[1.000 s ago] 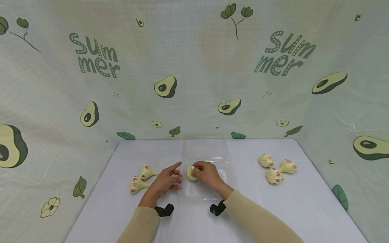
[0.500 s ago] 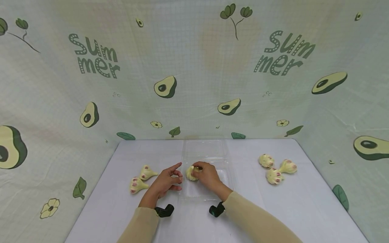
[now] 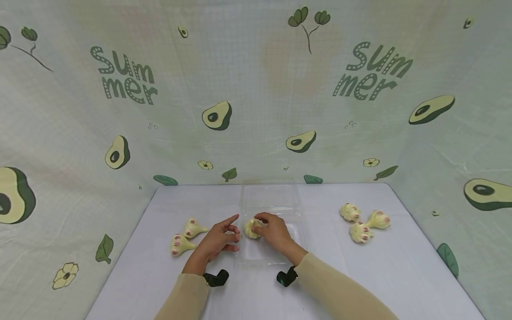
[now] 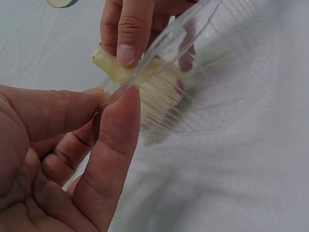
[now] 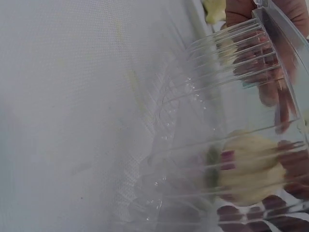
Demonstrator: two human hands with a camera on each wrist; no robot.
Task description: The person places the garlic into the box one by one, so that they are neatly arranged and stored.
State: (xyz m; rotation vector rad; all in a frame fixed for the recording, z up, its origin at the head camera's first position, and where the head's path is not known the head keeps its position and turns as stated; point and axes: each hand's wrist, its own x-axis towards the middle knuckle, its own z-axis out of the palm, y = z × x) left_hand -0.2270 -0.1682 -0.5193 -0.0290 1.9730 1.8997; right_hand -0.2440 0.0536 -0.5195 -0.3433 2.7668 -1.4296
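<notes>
A clear plastic clamshell box (image 3: 260,254) stands lid-open at the middle of the table. My left hand (image 3: 219,239) is at its left side; the left wrist view has the thumb and a finger pinching the box's rim (image 4: 118,92). With its fingertips, my right hand (image 3: 276,232) holds a cream garlic bulb (image 3: 252,229) inside the box, near the left wall. The left wrist view catches the bulb's stem (image 4: 106,63) under a right-hand finger. Through the ribbed wall in the right wrist view, the garlic bulb (image 5: 253,169) shows purple marks.
Two garlic bulbs (image 3: 193,228) lie left of the left hand. On the right side of the table is a cluster of three more bulbs (image 3: 361,232). The lid (image 3: 269,195) lies back toward the printed cloth backdrop (image 3: 256,89).
The garlic bulb in the right hand has tilted slightly, its stem no longer standing out at the top. Both hands stay almost in place.
</notes>
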